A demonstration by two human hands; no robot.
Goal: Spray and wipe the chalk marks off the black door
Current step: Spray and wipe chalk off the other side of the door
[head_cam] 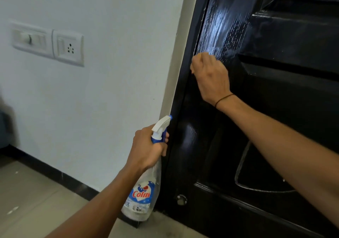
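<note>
The glossy black door (275,109) fills the right half of the view. A curved white chalk mark (241,164) runs across its lower panel. Wet, streaky spray film (222,27) shines on the left stile higher up. My right hand (211,78) presses against that stile just below the wet patch, its fingers curled round a small pale wad that looks like a cloth and is mostly hidden under the hand. Lower down, beside the door frame, my left hand (148,148) grips the neck of a clear Colin spray bottle (145,188). The bottle's white and blue nozzle points up toward the door.
A white wall (100,100) with a switch and socket plate (67,48) lies to the left of the pale door frame (176,72). A black skirting strip meets the tiled floor (36,201). A small metal fitting (181,199) sits low on the door's edge.
</note>
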